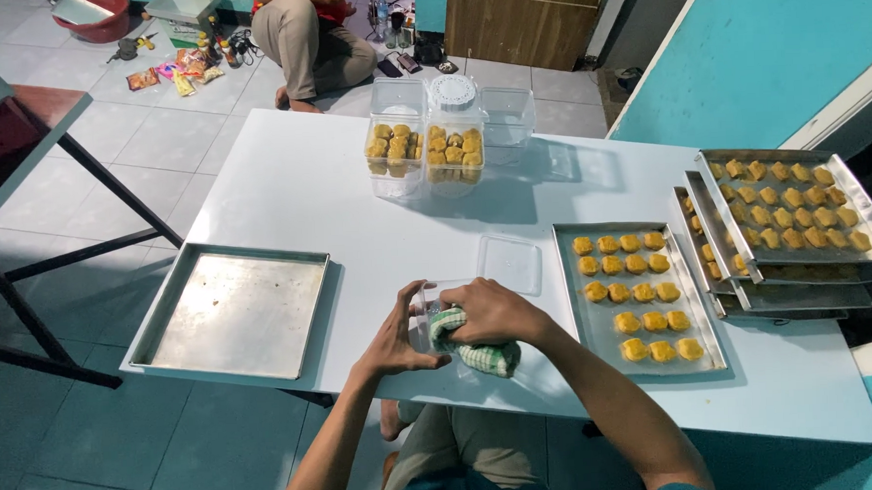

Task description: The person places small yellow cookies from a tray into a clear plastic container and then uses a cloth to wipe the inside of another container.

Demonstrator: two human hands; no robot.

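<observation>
A clear plastic container (439, 317) is steadied at the near edge of the white worktop (338, 200) by the left hand (396, 338), whose fingers are spread wide against its side. A green-and-white checked cloth (478, 350) is held in the closed grip of the right hand (491, 311) and pressed into the container, so the wiping appears to be under way and not yet finished; the container is seen to hold nothing but the cloth. A loose clear lid (509, 264) is laid just beyond the hands. Judged from how things lie, part of the packing is already done: two clear tubs (423, 154) at the far side are filled with yellow pastries, while an unfilled tub (509, 122) is left beside them. Much remains, since a baking tray (568, 298) of pastries is set just right of the hands and a stack of further trays (844, 178) is placed at the right end. A bare metal tray (236, 315) is set to the left. Nothing is seen between the hands and the nearest tray. On the floor beyond, a seated person (303, 42) is partly seen among scattered packets.
</observation>
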